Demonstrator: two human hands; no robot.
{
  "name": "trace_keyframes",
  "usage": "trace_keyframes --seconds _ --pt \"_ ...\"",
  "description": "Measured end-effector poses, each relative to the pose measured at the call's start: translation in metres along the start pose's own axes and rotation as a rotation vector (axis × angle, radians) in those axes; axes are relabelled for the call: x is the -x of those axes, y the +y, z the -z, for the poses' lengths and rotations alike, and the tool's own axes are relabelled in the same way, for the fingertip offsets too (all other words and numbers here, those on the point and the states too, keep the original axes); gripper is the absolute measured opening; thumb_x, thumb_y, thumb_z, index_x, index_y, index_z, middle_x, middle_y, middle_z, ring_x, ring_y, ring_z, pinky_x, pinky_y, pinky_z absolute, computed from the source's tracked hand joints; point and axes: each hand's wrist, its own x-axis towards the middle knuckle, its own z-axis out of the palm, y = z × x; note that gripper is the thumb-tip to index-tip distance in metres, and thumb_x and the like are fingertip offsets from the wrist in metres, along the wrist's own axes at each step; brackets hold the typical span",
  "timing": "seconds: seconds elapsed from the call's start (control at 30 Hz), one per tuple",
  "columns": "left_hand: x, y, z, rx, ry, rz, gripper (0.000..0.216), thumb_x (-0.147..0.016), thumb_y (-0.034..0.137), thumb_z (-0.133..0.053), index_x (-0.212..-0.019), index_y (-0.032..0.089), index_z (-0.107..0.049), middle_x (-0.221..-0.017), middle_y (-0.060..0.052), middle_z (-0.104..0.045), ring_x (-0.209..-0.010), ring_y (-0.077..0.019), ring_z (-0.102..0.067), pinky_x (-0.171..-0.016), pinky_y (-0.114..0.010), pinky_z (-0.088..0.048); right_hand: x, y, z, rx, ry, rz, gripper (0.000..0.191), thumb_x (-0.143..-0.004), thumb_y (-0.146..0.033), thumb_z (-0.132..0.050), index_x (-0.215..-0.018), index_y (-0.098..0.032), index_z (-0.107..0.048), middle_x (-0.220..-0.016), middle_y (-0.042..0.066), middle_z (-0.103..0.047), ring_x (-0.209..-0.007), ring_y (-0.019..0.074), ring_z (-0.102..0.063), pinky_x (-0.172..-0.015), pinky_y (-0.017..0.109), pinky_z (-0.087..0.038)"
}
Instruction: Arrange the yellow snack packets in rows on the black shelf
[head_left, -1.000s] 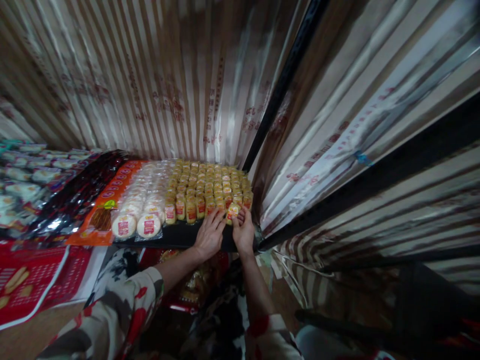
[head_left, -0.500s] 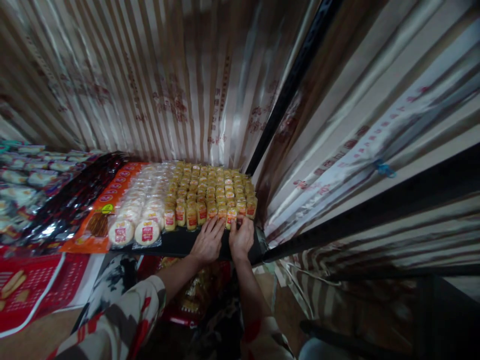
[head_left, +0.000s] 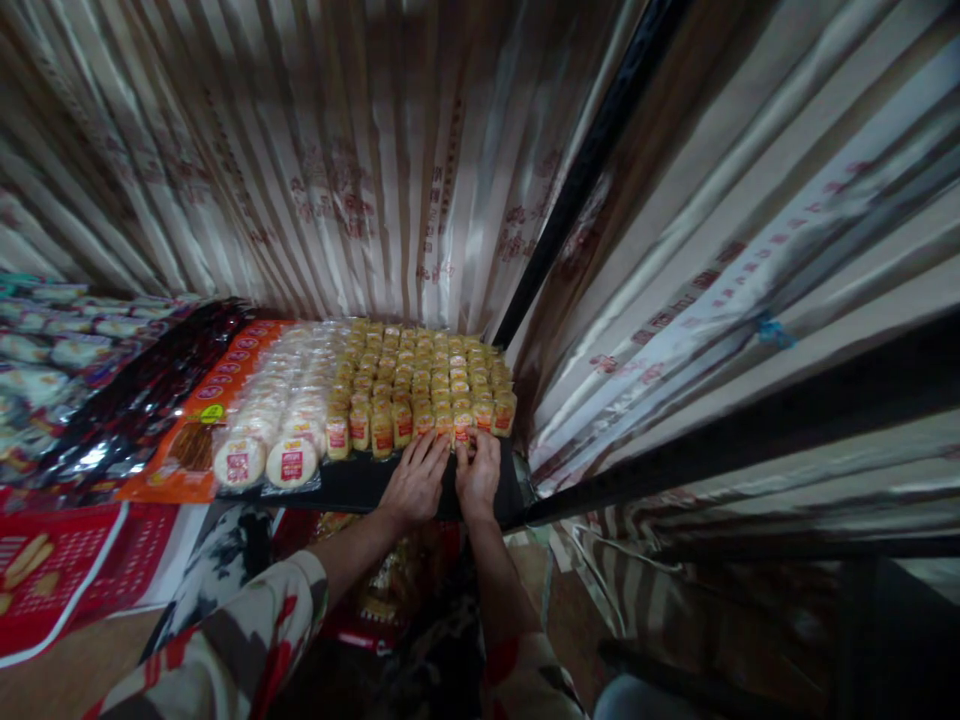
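Observation:
Rows of small yellow cakes point(head_left: 382, 430) in clear wrappers with red labels stand packed together on a black shelf point(head_left: 352, 485). At the front row, my left hand point(head_left: 414, 482) has its fingers stretched forward, their tips against the packets. Just to its right, my right hand point(head_left: 478, 478) has thumb and fingers bent around the front of one wrapped cake, whose lower part is hidden. Left of the yellow rows lie round white wrapped biscuits point(head_left: 292, 464) with red labels, apart from both hands.
An orange snack bag point(head_left: 176, 460), dark glossy packets point(head_left: 112, 420) and white packets point(head_left: 45, 350) line the shelf's left. Below, a red package point(head_left: 60, 560) and a red container of wrapped goods sit low. A black upright post point(head_left: 555, 230) and striped sheeting point(head_left: 300, 150) stand behind.
The right hand has shifted slightly left, and its fingers are more bent at the front packet. The left hand stays nearly in place. The view has moved very little.

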Motion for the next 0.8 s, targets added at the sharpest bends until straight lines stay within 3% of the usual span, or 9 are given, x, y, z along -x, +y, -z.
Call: trace_keyframes --seconds 0.33,0.5,0.57,0.67,0.73,0.8 --pt "0.002 -0.001 0.007 0.037 0.037 -0.050 0.038 -0.081 0.013 -0.043 -0.118 0.009 -0.053 -0.141 -0.012 -0.038 -0.134 -0.0271 -0.021 -0.109 -0.046 -0.024 0.007 -0.010 0.009 -0.032 0.054 0.020 0.026 -0.085 -0.028 -0.041 -0.098 -0.016 -0.061 -0.107 0.012 -0.051 -0.103 0.0201 -0.049 -0.080 0.034 -0.048" --pt "0.029 -0.001 0.008 0.155 0.088 -0.080 0.029 -0.084 0.013 -0.041 -0.108 0.013 -0.058 -0.131 -0.011 -0.047 -0.129 -0.0240 -0.032 -0.103 -0.041 -0.035 0.042 -0.037 0.030 -0.070 0.080 -0.024 0.027 -0.086 -0.031 -0.041 -0.100 -0.014 -0.059 -0.099 0.012 -0.059 -0.094 0.0189 -0.056 -0.074 0.031 -0.049" --pt "0.057 0.000 0.005 0.204 0.099 -0.076 0.026 -0.085 0.014 -0.041 -0.102 0.014 -0.060 -0.120 -0.010 -0.054 -0.124 -0.0230 -0.038 -0.102 -0.040 -0.037 0.067 -0.045 0.037 -0.151 -0.003 -0.092 0.027 -0.087 -0.032 -0.042 -0.103 -0.014 -0.056 -0.094 0.010 -0.063 -0.082 0.0161 -0.060 -0.069 0.027 -0.050" --pt "0.108 -0.002 -0.001 0.298 -0.014 -0.138 0.020 -0.084 0.020 -0.049 -0.099 0.015 -0.061 -0.107 -0.009 -0.060 -0.113 -0.0207 -0.046 -0.098 -0.038 -0.041 0.106 -0.048 0.035 -0.169 -0.165 -0.110 0.026 -0.086 -0.032 -0.043 -0.100 -0.015 -0.058 -0.085 0.007 -0.066 -0.077 0.0158 -0.063 -0.072 0.027 -0.050" --pt "0.141 -0.007 -0.008 0.337 -0.125 -0.071 0.019 -0.081 0.020 -0.052 -0.097 0.015 -0.062 -0.110 -0.010 -0.059 -0.114 -0.0216 -0.046 -0.099 -0.039 -0.040 0.125 -0.046 0.025 -0.125 -0.355 -0.107 0.025 -0.086 -0.029 -0.041 -0.095 -0.017 -0.061 -0.086 0.007 -0.068 -0.082 0.0167 -0.063 -0.078 0.028 -0.049" --pt "0.166 -0.014 -0.017 0.358 -0.259 0.123 0.021 -0.080 0.013 -0.050 -0.097 0.016 -0.063 -0.109 -0.011 -0.060 -0.110 -0.0216 -0.049 -0.094 -0.037 -0.043 0.139 -0.042 0.008 -0.046 -0.633 -0.133 0.025 -0.083 -0.022 -0.043 -0.099 -0.018 -0.062 -0.097 0.008 -0.068 -0.092 0.0175 -0.062 -0.084 0.028 -0.046"
